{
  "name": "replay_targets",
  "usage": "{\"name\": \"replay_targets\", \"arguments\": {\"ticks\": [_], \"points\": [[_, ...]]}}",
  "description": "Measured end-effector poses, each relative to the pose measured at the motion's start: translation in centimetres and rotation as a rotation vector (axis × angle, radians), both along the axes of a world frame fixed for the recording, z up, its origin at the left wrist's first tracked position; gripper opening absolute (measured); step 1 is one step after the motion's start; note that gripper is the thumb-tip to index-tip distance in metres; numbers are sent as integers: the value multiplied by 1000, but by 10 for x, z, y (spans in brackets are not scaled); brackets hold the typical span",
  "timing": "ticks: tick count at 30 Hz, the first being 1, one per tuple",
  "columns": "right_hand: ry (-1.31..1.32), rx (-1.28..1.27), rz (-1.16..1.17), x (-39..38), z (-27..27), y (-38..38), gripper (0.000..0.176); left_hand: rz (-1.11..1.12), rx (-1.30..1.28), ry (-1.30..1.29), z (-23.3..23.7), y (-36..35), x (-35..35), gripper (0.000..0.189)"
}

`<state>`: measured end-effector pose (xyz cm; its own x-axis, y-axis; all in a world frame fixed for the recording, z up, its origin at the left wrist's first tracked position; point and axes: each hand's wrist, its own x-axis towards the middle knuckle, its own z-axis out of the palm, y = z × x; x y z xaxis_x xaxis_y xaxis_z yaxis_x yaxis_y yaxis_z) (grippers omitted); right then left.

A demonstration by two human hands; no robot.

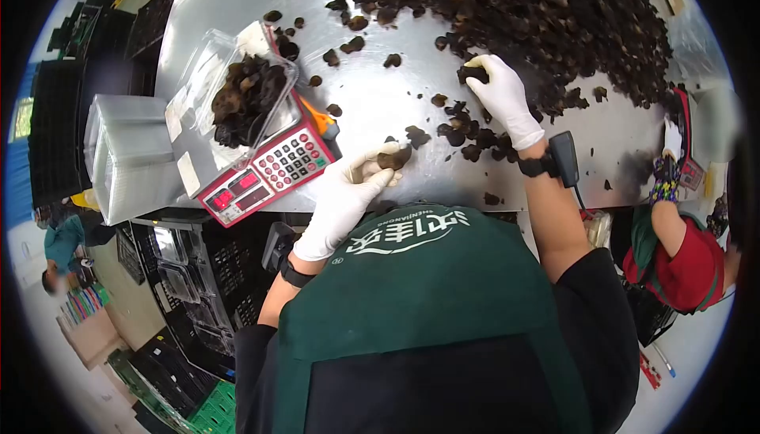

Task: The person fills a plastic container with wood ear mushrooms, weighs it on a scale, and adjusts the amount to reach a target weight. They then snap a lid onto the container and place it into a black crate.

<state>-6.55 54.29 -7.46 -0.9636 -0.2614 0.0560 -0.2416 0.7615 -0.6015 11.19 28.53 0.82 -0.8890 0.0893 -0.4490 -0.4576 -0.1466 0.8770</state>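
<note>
My left hand (348, 192), in a white glove, is closed on a brown mushroom (393, 158) just above the near edge of the metal table. Another dark mushroom (416, 136) lies right beside those fingers. Farther right, my gloved right hand (504, 97) pinches a dark mushroom (472, 74) between thumb and fingertips, at the near side of a big heap of mushrooms (546, 18). A loose cluster of mushrooms (467, 131) lies between the two hands. To the left, a clear plastic tub (289, 85) holding mushrooms rests tilted in view on a red-and-white digital scale (269, 173).
Stacked clear tubs (127, 157) stand left of the scale. An orange-handled tool (321, 121) lies partly behind it. At far right a co-worker in a red sleeve (689, 268) reaches toward another scale (691, 173). Black crates (198, 276) stand below the table's left side.
</note>
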Motion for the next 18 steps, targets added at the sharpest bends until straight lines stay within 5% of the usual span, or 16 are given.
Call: {"name": "replay_targets", "arguments": {"ticks": [5,8,11,13,14,18], "points": [[-241,-4,-9,6,-6,-24,32,81,82,-46,-4,-18,4,28],[84,196,152,21,4,-34,37,130,52,34,-6,-28,9,21],[125,-145,375,49,56,-66,44,168,1,111,-7,-37,12,17],[-515,-451,426,84,86,-82,37,158,34,124,-11,-36,10,13],[-515,-396,411,98,89,-85,32,152,62,49,-10,-33,9,12],[-451,-384,237,134,63,-68,22,-243,-149,-15,-24,-25,-1,11]]}}
